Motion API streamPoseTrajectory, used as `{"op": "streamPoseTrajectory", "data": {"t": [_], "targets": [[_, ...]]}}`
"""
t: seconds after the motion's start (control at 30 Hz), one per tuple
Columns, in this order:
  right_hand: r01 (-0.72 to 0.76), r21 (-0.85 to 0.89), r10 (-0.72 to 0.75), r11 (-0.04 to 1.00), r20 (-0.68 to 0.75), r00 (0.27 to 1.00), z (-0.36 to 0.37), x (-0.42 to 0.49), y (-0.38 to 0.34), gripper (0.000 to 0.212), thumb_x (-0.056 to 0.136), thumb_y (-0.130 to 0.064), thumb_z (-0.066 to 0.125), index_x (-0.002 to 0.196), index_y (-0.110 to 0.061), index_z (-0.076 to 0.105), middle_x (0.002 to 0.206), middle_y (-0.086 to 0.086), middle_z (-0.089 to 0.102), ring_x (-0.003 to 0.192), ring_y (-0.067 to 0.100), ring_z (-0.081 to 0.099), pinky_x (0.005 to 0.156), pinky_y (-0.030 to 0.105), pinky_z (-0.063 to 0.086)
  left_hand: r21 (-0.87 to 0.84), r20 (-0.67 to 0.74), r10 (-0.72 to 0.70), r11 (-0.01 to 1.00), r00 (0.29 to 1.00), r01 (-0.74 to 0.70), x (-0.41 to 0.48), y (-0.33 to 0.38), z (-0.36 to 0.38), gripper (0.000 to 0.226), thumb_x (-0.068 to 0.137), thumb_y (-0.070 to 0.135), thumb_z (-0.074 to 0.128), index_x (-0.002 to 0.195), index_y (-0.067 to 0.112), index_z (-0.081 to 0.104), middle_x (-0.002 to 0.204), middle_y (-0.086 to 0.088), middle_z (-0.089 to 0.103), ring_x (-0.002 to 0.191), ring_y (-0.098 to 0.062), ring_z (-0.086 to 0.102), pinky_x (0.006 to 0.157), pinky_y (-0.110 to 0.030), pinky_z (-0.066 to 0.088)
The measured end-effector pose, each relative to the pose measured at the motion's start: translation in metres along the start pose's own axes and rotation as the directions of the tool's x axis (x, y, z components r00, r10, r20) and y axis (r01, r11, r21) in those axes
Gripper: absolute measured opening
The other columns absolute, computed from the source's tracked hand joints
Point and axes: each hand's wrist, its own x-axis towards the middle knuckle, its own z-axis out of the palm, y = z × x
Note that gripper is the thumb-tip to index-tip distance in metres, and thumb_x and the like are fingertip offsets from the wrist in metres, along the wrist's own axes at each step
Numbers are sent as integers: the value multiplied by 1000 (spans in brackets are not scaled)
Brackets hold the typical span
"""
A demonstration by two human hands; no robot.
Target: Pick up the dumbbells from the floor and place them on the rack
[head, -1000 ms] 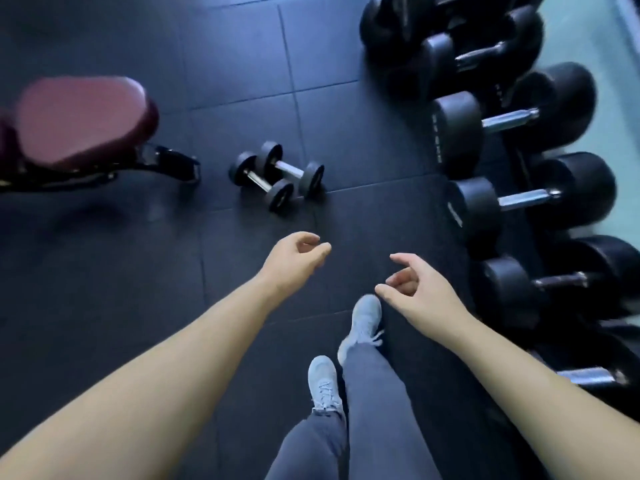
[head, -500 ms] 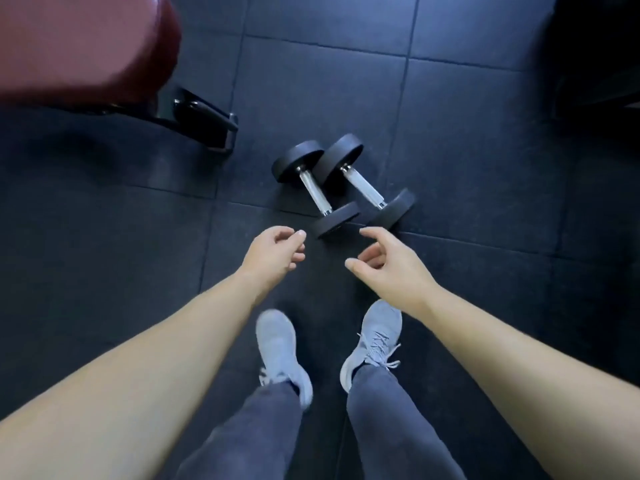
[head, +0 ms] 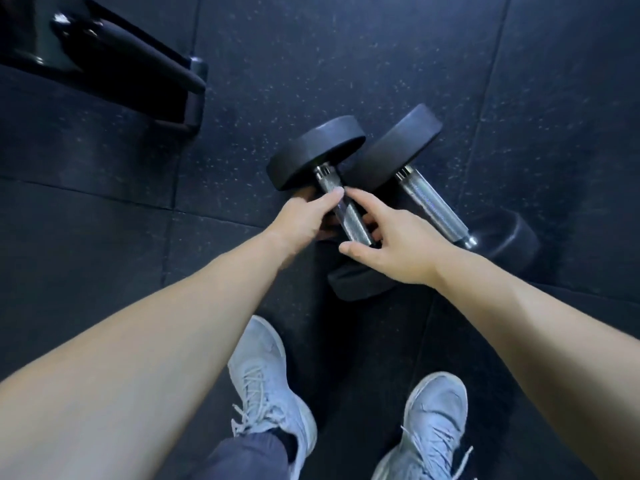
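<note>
Count two: left dumbbell [head: 317,152] and right dumbbell [head: 433,199] on floor [head: 104,237], axes parallel, slanting far-left to near-right. Both left grip [head: 304,216] and right grip [head: 398,244] curl round left dumbbell's handle.

The left dumbbell [head: 317,152] sits just beside the right dumbbell [head: 429,199], ahead of my shoes [head: 266,386]. The bench frame [head: 138,74] is back left.

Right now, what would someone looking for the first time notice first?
Two bare hands, the left hand and the right hand, meet in the middle, fingers curling round the shiny handle of the near dumbbell on the dark floor. A second dumbbell lies just right of it, and two grey shoes stand at the bottom.
</note>
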Motion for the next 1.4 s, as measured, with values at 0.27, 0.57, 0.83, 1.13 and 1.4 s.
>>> {"op": "streamPoseTrajectory", "data": {"t": [0.27, 0.57, 0.83, 1.13, 1.4], "targets": [[15, 99, -31, 995, 158, 987, -12, 18, 0, 95, 92, -48, 69, 160, -52, 2, 111, -19, 53, 71, -8, 48, 76, 9, 35, -157, 8, -40, 987, 999, 41, 10, -7, 1, 28, 105, 31, 57, 121, 12, 70, 109, -10, 76, 101, -25, 74, 78, -40, 62], [14, 146, -27, 989, 86, 996, 10, 9, -4, 101, 86, -44, 78, 161, -45, 11, 103, -15, 59, 83, 9, 53, 87, 24, 44, -178, -56, 4, 984, 998, -14, -2, -16, 5, 25, 106, 27, 56, 121, 11, 69, 99, -6, 76, 94, -24, 73, 83, -44, 61], [38, 296, -83, 955, 141, 986, -1, -30, -36, 93, 87, -34, 79, 160, -45, 22, 94, -8, 72, 81, 10, 73, 84, 23, 57, -87, -66, 143, 985, 988, -148, -59, -14, -1, 15, 106, 24, 55, 111, 12, 63, 89, -12, 73, 83, -26, 72, 85, -48, 61], [129, 425, -163, 896, 44, 986, -15, -116, -91, 110, 86, -27, 81, 158, -56, 4, 92, -7, 66, 68, 1, 65, 73, 21, 54, 46, -41, 207, 978, 977, -206, -161, 32, -2, 21, 101, 17, 65, 120, 11, 64, 100, -11, 75, 87, -25, 76, 74, -38, 62], [64, 634, -75, 771, -8, 997, -48, -248, -138, 112, 83, -21, 79, 154, -64, 4, 86, 5, 64, 67, 13, 58, 76, 48, 60, 196, 137, 227, 948, 964, -251, -281, 74, 32, 26, 93, 6, 73, 118, 11, 63, 98, 1, 75, 92, -13, 73, 82, -30, 59]]}}
